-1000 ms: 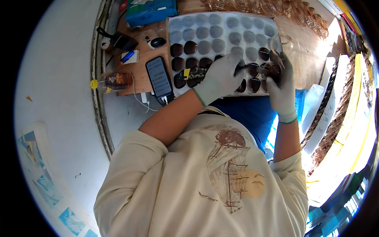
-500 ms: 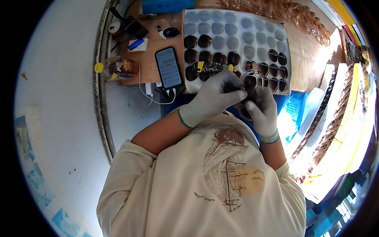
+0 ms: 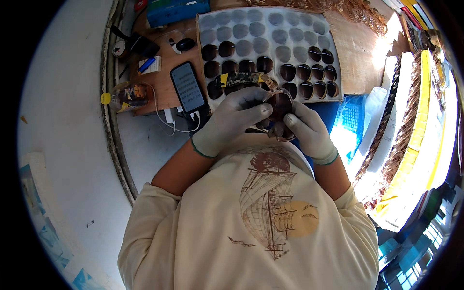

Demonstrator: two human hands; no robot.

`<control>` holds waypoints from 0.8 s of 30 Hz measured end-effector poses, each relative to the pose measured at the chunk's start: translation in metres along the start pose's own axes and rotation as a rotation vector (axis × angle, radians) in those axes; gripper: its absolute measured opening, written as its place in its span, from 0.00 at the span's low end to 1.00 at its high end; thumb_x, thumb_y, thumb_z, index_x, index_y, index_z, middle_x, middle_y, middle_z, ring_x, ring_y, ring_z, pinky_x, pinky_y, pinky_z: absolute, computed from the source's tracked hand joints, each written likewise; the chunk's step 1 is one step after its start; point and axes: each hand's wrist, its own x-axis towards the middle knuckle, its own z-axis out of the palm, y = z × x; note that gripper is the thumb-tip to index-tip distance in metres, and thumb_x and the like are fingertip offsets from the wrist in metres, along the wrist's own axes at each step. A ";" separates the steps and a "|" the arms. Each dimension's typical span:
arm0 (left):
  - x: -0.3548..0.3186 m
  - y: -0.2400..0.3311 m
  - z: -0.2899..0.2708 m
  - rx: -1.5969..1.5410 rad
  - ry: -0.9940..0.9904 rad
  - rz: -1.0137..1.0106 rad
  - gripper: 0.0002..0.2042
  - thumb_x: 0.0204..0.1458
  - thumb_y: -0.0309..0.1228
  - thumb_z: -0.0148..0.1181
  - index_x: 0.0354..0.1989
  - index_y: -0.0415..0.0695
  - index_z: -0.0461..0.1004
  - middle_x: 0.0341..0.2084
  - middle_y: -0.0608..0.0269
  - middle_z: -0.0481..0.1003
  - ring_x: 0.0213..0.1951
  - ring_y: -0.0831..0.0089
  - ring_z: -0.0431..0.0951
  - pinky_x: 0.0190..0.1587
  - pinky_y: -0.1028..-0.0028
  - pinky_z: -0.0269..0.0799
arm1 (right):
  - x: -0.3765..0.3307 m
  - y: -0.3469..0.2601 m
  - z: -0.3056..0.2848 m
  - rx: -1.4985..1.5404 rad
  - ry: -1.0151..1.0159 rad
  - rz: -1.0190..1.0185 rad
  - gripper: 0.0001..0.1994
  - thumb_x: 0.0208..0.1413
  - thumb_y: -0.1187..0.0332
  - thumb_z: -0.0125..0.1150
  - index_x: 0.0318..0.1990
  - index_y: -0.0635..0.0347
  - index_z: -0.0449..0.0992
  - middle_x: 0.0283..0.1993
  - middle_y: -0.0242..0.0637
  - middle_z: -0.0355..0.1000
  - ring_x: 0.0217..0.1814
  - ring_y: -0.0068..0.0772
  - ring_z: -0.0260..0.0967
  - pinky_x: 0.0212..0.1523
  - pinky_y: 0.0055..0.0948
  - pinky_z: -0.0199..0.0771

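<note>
Both my gloved hands hold a pair of sunglasses (image 3: 280, 107) just in front of the lens tray. The near lens is dark brown, inside a thin rim. My left hand (image 3: 237, 115) closes on the left side, its thumb against the rim. My right hand (image 3: 311, 131) pinches the other side, thumb close to the lens. A second dark lens shows lower down, partly behind the fingers. Beyond my left hand, a bar wrapped in camouflage and yellow tape (image 3: 241, 79) lies across the tray's front rows, its copper-coloured end by the sunglasses; whether I touch it is unclear.
The white tray (image 3: 270, 54) carries dark lenses in its nearer rows and round hollows farther back. A phone (image 3: 187, 87) with a cable, a bottle (image 3: 128, 96) and a black mouse (image 3: 185, 44) are at left. Coppery frames (image 3: 357, 14) are piled behind; a blue basket (image 3: 349, 118) is at right.
The whole view has shifted, so the tray and hands appear farther left. The sunglasses have turned; a dark lens now fills the rim that looked clear at the top.
</note>
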 end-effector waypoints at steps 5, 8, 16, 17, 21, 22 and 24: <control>0.001 0.003 0.005 0.060 -0.013 0.051 0.12 0.63 0.27 0.59 0.52 0.35 0.75 0.36 0.68 0.76 0.36 0.82 0.74 0.40 0.79 0.73 | -0.003 -0.002 0.009 0.084 0.066 -0.074 0.15 0.68 0.75 0.43 0.56 0.70 0.72 0.39 0.36 0.76 0.37 0.20 0.72 0.42 0.21 0.73; 0.002 0.006 0.013 0.122 0.019 0.074 0.11 0.63 0.27 0.59 0.49 0.35 0.76 0.35 0.69 0.76 0.36 0.83 0.73 0.39 0.80 0.71 | -0.006 0.007 0.011 0.083 0.099 -0.090 0.16 0.67 0.75 0.43 0.57 0.72 0.71 0.38 0.36 0.75 0.36 0.20 0.70 0.41 0.22 0.72; -0.011 0.016 0.020 0.177 0.055 0.049 0.10 0.61 0.27 0.60 0.47 0.34 0.79 0.34 0.70 0.76 0.35 0.85 0.72 0.38 0.81 0.69 | -0.016 0.011 0.014 0.039 0.098 -0.121 0.16 0.67 0.73 0.45 0.56 0.74 0.71 0.38 0.35 0.75 0.38 0.22 0.70 0.44 0.24 0.73; -0.013 0.015 0.018 0.175 0.054 0.048 0.10 0.61 0.26 0.60 0.47 0.34 0.79 0.33 0.70 0.76 0.35 0.84 0.71 0.38 0.80 0.69 | -0.016 0.010 0.017 0.027 0.119 -0.128 0.16 0.67 0.73 0.46 0.56 0.74 0.71 0.38 0.35 0.75 0.38 0.22 0.71 0.45 0.25 0.73; -0.033 0.018 0.014 0.068 0.104 -0.008 0.10 0.60 0.25 0.59 0.46 0.33 0.79 0.33 0.70 0.75 0.34 0.84 0.71 0.38 0.79 0.68 | -0.015 0.011 0.021 0.032 0.018 -0.082 0.16 0.66 0.71 0.50 0.55 0.73 0.74 0.40 0.35 0.76 0.41 0.22 0.72 0.47 0.26 0.74; -0.035 0.022 0.009 0.098 0.071 -0.005 0.10 0.60 0.25 0.59 0.46 0.33 0.79 0.33 0.70 0.75 0.34 0.84 0.71 0.38 0.79 0.68 | -0.010 0.009 0.019 0.072 -0.050 -0.074 0.16 0.66 0.71 0.50 0.55 0.72 0.74 0.40 0.35 0.76 0.41 0.23 0.72 0.47 0.27 0.75; -0.040 0.035 -0.001 0.151 0.009 -0.009 0.10 0.60 0.24 0.59 0.46 0.33 0.79 0.33 0.70 0.75 0.34 0.83 0.70 0.38 0.79 0.68 | 0.000 0.007 0.016 0.157 -0.186 -0.048 0.16 0.66 0.70 0.51 0.55 0.72 0.75 0.40 0.35 0.77 0.40 0.24 0.73 0.46 0.27 0.75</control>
